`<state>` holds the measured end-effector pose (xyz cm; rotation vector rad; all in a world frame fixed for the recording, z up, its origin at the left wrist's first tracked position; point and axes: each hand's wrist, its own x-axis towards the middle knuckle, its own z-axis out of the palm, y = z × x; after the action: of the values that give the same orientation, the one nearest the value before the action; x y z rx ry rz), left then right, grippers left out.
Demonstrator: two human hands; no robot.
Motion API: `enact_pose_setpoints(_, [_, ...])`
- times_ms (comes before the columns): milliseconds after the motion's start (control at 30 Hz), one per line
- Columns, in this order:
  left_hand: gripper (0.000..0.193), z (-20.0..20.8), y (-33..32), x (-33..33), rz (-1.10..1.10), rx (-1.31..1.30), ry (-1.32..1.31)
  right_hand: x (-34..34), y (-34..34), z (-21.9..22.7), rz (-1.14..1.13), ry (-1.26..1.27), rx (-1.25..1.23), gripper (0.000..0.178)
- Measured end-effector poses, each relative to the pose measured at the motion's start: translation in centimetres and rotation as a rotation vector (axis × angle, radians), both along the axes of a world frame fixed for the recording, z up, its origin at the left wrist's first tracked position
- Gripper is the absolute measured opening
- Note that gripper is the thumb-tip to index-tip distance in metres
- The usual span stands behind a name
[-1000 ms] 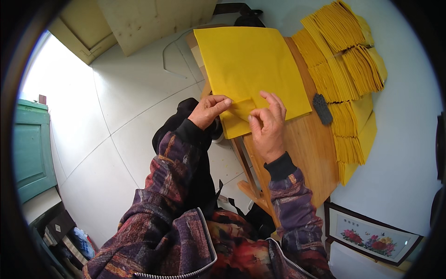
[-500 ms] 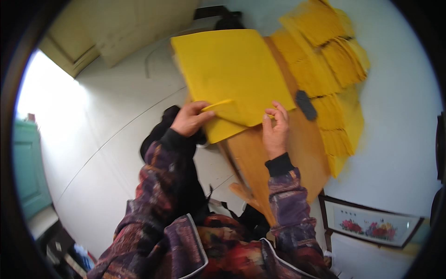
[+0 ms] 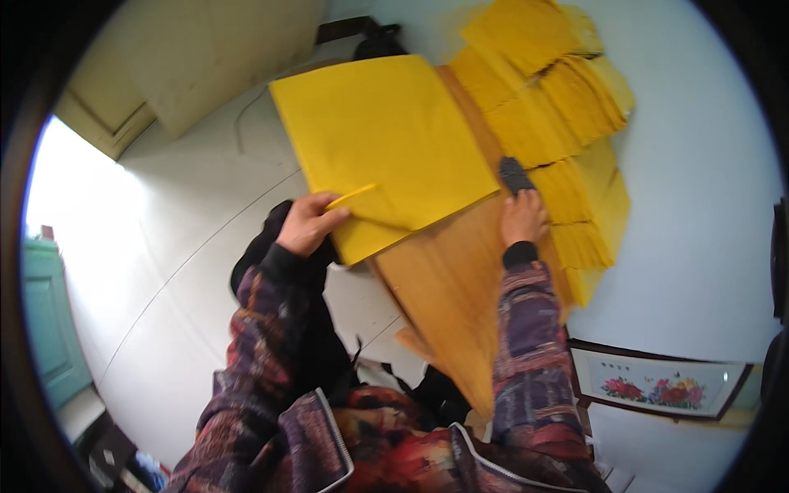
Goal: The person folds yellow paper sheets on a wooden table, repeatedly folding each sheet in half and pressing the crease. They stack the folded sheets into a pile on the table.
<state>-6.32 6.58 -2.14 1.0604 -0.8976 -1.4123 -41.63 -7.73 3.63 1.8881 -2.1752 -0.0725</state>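
Note:
A large yellow paper sheet lies at the far middle of the wooden table, seemingly on more sheets. Its near left corner is turned up into a folded flap. My left hand pinches that flap between thumb and fingers. To the right of the sheet, my right hand is at the near end of a dark grey oblong piece, fingers closed on it. What this piece is I cannot make out.
Several overlapping stacks of folded yellow paper lie along the right side of the wooden table. A framed flower picture is at the lower right. Something black hangs beside the table's left edge. A green cabinet stands far left.
My right hand has left the sheet's near edge and moved right onto the dark grey piece. My left hand still pinches the flap. The whole view has shifted a little.

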Motion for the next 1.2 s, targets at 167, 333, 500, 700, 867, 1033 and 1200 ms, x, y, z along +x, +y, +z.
enact_pose_setpoints(167, [0.021,0.3,-0.2,-0.4,-0.022,0.014,0.238,0.8,0.8,2.9,0.138,-0.049,0.000,0.036])
enact_pose_setpoints(333, [0.024,0.6,-0.1,-0.4,-0.025,-0.001,0.204,8.5,10.2,3.6,0.879,-0.552,-0.055,0.016])
enact_pose_setpoints(500, [0.025,0.5,-0.1,-0.8,-0.018,-0.031,0.279,15.2,14.4,3.0,1.103,-0.478,0.024,0.032])
enact_pose_setpoints(700, [0.020,0.2,-0.1,-0.8,-0.022,-0.039,0.200,15.5,13.2,2.6,1.202,-0.352,0.007,0.031])
enact_pose_setpoints(867, [0.021,0.3,-0.1,-0.5,-0.069,-0.057,0.172,15.5,12.3,2.6,1.230,-0.394,-0.001,0.014])
enact_pose_setpoints(1033, [0.022,0.5,-0.1,-0.4,-0.076,-0.072,0.180,15.9,11.5,3.4,1.107,-0.667,0.177,0.011])
enact_pose_setpoints(1200, [0.022,0.5,-0.1,-0.5,-0.070,-0.080,0.198,15.8,10.4,4.1,0.980,-0.822,0.387,0.012])
